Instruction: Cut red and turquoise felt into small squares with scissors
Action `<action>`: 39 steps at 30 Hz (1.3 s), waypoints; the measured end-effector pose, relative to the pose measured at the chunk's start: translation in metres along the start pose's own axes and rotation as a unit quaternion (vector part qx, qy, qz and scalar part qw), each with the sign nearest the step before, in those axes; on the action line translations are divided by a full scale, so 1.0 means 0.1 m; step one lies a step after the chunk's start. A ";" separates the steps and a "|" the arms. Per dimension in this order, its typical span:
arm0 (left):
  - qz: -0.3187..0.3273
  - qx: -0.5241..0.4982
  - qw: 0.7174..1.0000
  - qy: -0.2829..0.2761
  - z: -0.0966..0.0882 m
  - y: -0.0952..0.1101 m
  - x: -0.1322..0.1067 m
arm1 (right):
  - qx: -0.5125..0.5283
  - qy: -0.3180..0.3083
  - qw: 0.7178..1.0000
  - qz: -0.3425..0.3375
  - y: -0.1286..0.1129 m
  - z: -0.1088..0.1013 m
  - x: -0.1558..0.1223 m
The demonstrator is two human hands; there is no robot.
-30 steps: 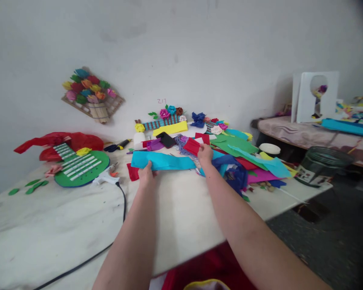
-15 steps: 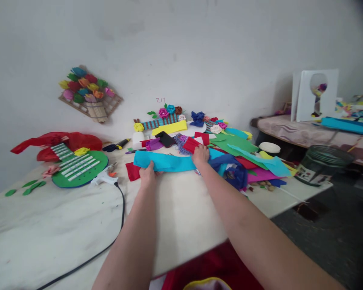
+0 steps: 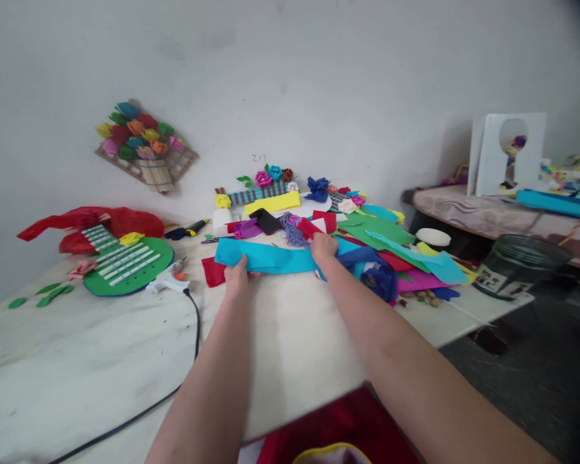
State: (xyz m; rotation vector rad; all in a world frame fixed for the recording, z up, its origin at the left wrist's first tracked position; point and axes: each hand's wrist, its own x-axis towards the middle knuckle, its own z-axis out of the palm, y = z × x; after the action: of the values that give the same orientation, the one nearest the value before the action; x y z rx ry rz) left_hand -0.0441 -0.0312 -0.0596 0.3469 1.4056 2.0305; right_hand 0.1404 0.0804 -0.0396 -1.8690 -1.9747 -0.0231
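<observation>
A folded strip of bright blue crepe paper (image 3: pixel 270 256) lies lengthwise across the table in front of me. My left hand (image 3: pixel 236 273) pinches its lower edge near the left end, thumb on top and fingers underneath. Farther right, my right hand (image 3: pixel 325 248) is closed over the strip's upper part; its fingertips are partly hidden and a red paper piece (image 3: pixel 308 228) touches or lies just behind them. Red paper (image 3: pixel 213 272) shows under the strip's left end. Right of my right hand lies a crumpled dark blue bundle (image 3: pixel 379 277).
A white glue gun (image 3: pixel 169 281) with a black cord lies left, beside a green guitar-shaped craft (image 3: pixel 125 267). Behind the strip are a black phone (image 3: pixel 265 221) and a yellow paper roll (image 3: pixel 272 203). A glass jar (image 3: pixel 505 267) stands near the right table edge.
The whole view has shifted slightly. Both hands keep nearly the same places on the blue strip.
</observation>
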 end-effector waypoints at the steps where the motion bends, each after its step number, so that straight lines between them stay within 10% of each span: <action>1: -0.003 0.002 1.000 0.004 0.00 0.00 0.01 | 0.018 0.005 1.000 0.015 -0.01 -0.01 -0.01; 10: 0.008 0.001 1.000 -0.001 0.01 0.01 0.00 | 0.228 0.073 0.966 0.101 -0.01 -0.03 -0.05; 17: -0.016 -0.059 0.997 -0.052 0.03 -0.03 0.01 | 0.414 0.116 0.903 0.003 -0.03 0.12 0.02; 24: -0.051 -0.149 0.984 -0.081 0.08 -0.01 -0.11 | 0.242 0.115 0.953 -0.140 -0.50 -0.06 -0.46; 30: -0.077 -0.237 0.965 -0.080 0.12 0.02 -0.17 | 0.137 0.089 0.899 -0.408 -0.72 0.02 -0.78; 39: -0.074 -0.316 0.915 -0.238 -0.02 0.06 -0.19 | 0.109 0.121 0.890 -0.427 -0.70 0.11 -0.80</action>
State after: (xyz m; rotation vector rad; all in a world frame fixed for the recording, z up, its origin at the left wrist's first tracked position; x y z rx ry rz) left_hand -0.0328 -0.0455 -0.0523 0.3930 0.4303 1.9699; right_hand 0.0703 0.0006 -0.0557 -0.7042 -2.3241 -0.2613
